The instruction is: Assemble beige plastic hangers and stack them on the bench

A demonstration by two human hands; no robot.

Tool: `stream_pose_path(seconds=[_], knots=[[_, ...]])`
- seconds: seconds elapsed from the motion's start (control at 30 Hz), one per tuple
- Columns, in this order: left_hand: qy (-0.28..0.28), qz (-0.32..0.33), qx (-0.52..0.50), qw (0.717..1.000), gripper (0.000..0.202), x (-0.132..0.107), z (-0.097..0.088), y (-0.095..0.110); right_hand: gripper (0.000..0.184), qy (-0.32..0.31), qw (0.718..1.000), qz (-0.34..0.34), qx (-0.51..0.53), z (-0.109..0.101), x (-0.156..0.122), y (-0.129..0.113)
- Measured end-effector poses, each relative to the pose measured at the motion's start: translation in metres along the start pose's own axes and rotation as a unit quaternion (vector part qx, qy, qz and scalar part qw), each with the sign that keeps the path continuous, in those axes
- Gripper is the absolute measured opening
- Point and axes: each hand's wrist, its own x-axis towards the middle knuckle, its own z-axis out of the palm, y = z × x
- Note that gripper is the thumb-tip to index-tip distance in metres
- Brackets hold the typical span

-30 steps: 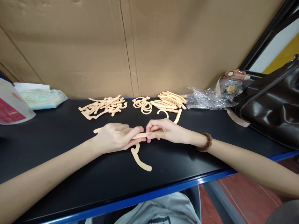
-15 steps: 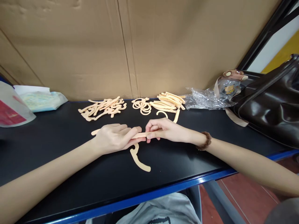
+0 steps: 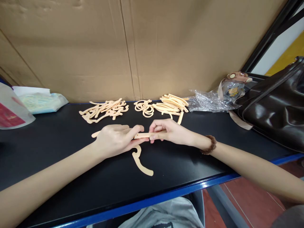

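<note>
My left hand (image 3: 116, 139) and my right hand (image 3: 169, 131) meet at the middle of the black table (image 3: 59, 158), both closed on one flat pale wooden strip (image 3: 142, 135) that runs between them. The strip's far left tip (image 3: 95, 134) sticks out past my left hand. A curved wooden hook piece (image 3: 142, 163) lies on the table just below my left fingers. My right wrist wears a brown hair band (image 3: 210, 144).
Along the cardboard wall lie a pile of curved wooden pieces (image 3: 104, 109), some wooden rings (image 3: 143, 107) and a stack of strips (image 3: 172, 103). Crumpled clear plastic (image 3: 209, 99) and a dark leather bag (image 3: 275, 101) sit at the right; plastic packets (image 3: 35, 101) at the left.
My right hand has slid a little to the left along the strip and the two hands sit slightly closer together. The hook piece on the table has not moved.
</note>
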Motion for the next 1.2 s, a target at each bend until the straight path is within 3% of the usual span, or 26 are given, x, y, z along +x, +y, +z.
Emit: stream_pose_path(seconds=[0.33, 0.63, 0.73, 0.83, 1.03, 1.2], knots=[[-0.032, -0.033, -0.043, 0.998, 0.027, -0.001, 0.003, 0.000, 0.010, 0.020, 0.999, -0.031, -0.023, 0.002, -0.003, 0.000], [-0.002, 0.115, 0.072, 0.991, 0.027, 0.005, -0.007, -0.006, 0.012, -0.018, 0.999, -0.024, 0.019, 0.001, -0.002, 0.004], [-0.013, 0.133, 0.086, 0.987, 0.030, 0.007, -0.010, -0.006, 0.014, -0.024, 0.999, -0.012, 0.020, 0.001, -0.001, 0.006], [-0.036, 0.091, 0.059, 0.993, 0.035, 0.005, -0.006, -0.005, 0.015, -0.006, 1.000, -0.006, 0.008, 0.002, -0.001, 0.006], [-0.113, -0.053, -0.030, 0.992, 0.039, 0.001, 0.006, -0.003, 0.013, 0.042, 0.998, 0.022, -0.033, 0.007, -0.001, 0.001], [-0.144, -0.090, -0.081, 0.982, 0.041, 0.003, 0.005, -0.004, 0.012, 0.063, 0.996, 0.021, -0.068, 0.010, -0.001, 0.003]])
